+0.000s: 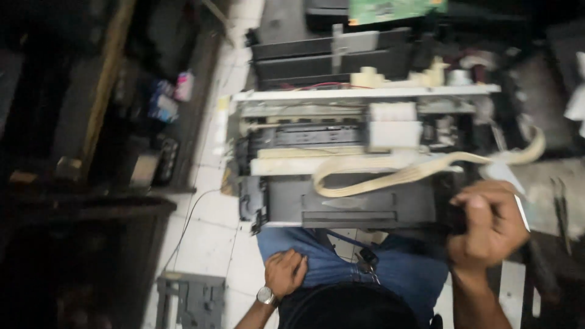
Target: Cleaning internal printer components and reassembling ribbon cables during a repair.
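An opened printer [341, 207] without its cover lies on the floor in front of my knees. A white carriage block [395, 127] sits on its rail, and a flat pale ribbon cable [378, 178] loops across the dark front tray. My right hand [487, 225] is curled at the printer's front right corner, gripping a thin pale tool or strip; blur hides what it is. My left hand [285, 272], with a wristwatch, rests as a loose fist on my blue-jeaned thigh, holding nothing visible.
A green circuit board [396, 9] and black printer parts [329, 55] lie beyond the printer. Small ink bottles [173, 91] stand on a dark shelf at left. A grey metal bracket [189, 298] lies on the white floor tiles. A white cloth [576, 103] lies far right.
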